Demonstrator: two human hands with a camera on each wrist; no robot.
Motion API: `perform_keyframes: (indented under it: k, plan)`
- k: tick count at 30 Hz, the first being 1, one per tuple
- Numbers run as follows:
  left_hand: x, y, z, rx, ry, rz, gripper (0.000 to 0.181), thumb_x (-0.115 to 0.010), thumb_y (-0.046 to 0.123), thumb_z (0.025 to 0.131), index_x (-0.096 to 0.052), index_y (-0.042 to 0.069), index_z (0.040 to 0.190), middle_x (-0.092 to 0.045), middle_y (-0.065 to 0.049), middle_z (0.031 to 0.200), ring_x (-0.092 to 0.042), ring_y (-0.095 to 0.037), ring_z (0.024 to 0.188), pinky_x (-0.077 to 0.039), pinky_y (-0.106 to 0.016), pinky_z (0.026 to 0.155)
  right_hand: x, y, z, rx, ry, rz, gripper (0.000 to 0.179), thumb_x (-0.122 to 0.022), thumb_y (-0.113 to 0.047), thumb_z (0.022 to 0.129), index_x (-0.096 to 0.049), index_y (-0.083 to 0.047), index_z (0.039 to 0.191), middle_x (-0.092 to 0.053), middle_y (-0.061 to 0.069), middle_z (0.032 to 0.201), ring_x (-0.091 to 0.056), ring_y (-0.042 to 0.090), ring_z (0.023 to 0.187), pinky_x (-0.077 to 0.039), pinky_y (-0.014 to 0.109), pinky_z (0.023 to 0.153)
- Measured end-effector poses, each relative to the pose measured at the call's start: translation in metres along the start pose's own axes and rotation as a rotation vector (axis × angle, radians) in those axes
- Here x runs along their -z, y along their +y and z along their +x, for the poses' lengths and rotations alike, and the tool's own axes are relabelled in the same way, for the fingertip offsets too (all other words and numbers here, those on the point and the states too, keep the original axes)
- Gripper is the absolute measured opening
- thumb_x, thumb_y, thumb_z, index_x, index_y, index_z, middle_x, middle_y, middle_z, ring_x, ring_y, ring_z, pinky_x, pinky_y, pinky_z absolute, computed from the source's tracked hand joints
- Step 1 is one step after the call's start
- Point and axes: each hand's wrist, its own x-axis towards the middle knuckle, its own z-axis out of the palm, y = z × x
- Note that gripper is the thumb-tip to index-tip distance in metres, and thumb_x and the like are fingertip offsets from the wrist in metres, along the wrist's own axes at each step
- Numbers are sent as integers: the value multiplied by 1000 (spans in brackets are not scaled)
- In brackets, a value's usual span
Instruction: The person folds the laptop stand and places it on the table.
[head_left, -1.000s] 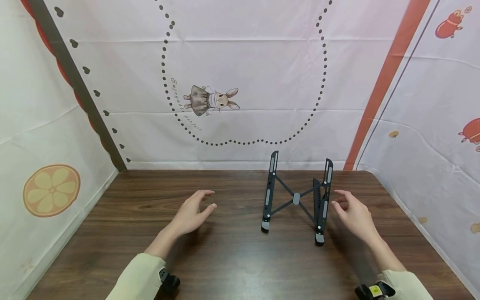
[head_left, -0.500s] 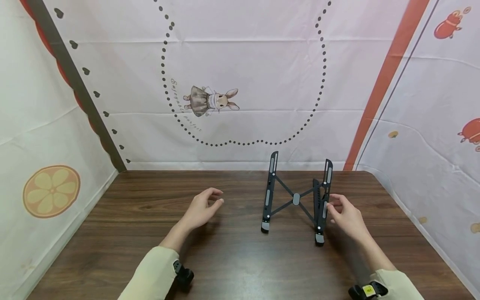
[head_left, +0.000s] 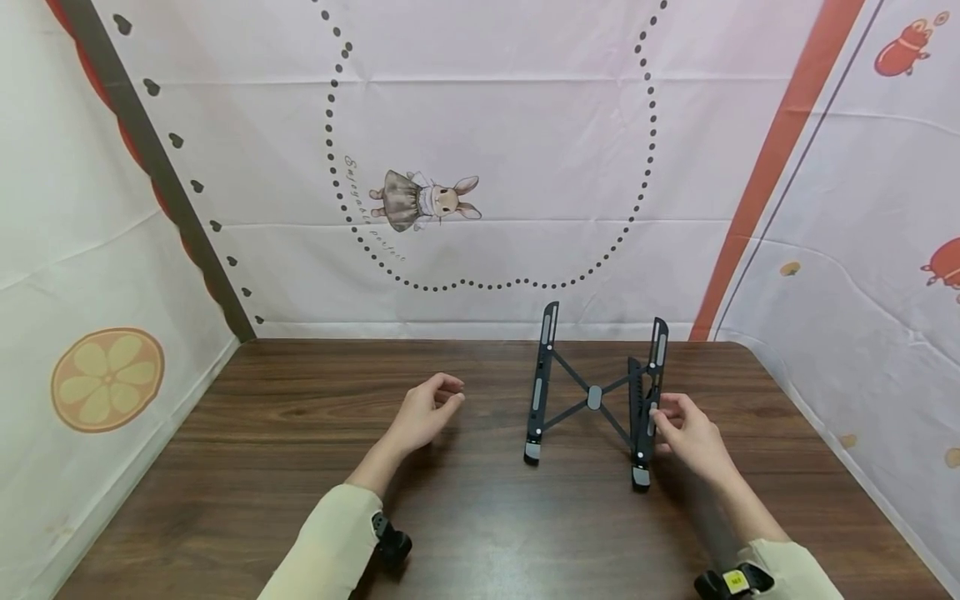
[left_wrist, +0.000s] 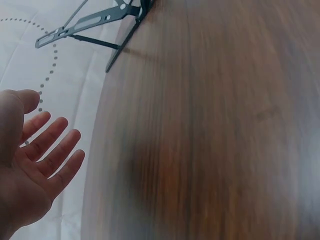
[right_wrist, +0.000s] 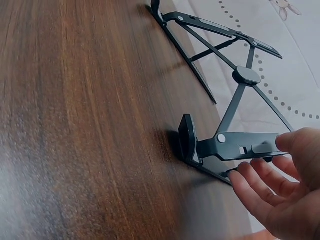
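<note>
A black folding laptop stand [head_left: 595, 397] with grey pads and an X-shaped brace stands unfolded on the wooden table, right of the middle. My right hand [head_left: 693, 440] is at the stand's right rail. In the right wrist view, the thumb [right_wrist: 295, 142] lies on top of that rail and the fingers [right_wrist: 260, 182] curl beneath it, pinching it. To the left of the stand, my left hand [head_left: 426, 414] hovers over the table with nothing in it. Its fingers [left_wrist: 57, 145] are relaxed and parted in the left wrist view, apart from the stand.
The brown wooden table [head_left: 480, 517] reaches back to a white printed cloth [head_left: 525, 167] hanging behind it. More cloth covers the left and right sides. A black wrist camera [head_left: 392, 542] is strapped on the left forearm, another [head_left: 731, 582] on the right.
My right hand has moved left onto the stand's right rail and taken hold of it. The left hand has shifted right, nearer the stand. The stand stays in place.
</note>
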Motion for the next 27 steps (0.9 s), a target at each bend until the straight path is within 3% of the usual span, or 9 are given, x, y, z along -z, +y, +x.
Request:
perform_keyframes:
  k: [4,11,27]
  plan:
    - [-9,3,3,-9,19,-8,21,-58,19,89,-62,6,106,-65,-6,100,-63,-20,86,-52,-34,73,-1,0,0,-15,-21,33,48,-46,-27,97,-35,4,132,-52,30,116,-64,29,89,-55,33,66]
    - [-23,12,7,71,-16,-66,21,-59,18,90,-62,8,107,-66,-3,102,-62,-18,90,-51,-33,78,-3,1,2,-22,-24,55,46,-47,-21,96,-34,5,132,-54,28,111,-63,28,89,-55,32,65]
    - [-57,21,10,78,-97,-110,27,-59,23,90,-59,4,110,-64,-4,101,-61,-15,88,-50,-30,77,-7,4,5,-30,-18,85,43,-46,-12,95,-32,2,133,-56,21,102,-60,22,83,-55,33,65]
